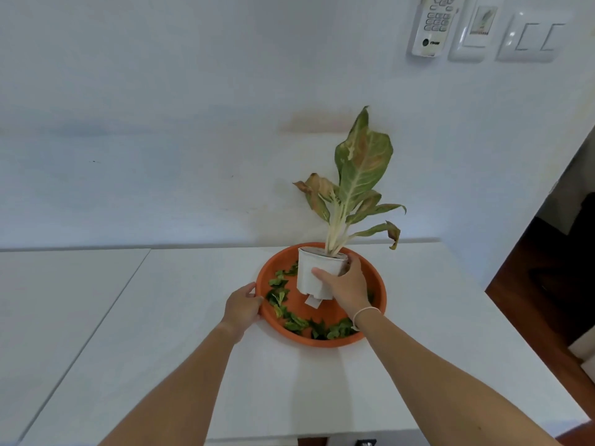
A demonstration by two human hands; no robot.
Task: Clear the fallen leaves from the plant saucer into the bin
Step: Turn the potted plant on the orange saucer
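Observation:
An orange plant saucer (pixel 376 284) sits on a white table near the wall. Several green fallen leaves (pixel 291 317) lie along its left and near inner edge. A white pot (pixel 310 275) holding a plant with large green and brown leaves (pixel 360 175) is tilted inside the saucer. My right hand (pixel 346 283) grips the pot's side, fingers wrapped round it. My left hand (pixel 243 305) holds the saucer's left rim. No bin is in view.
The white table (pixel 193 317) meets a white wall behind the saucer. A second white surface (pixel 64 291) adjoins on the left across a seam. A remote holder and wall switches (pixel 528 37) hang top right. Dark wooden floor (pixel 544 284) lies to the right.

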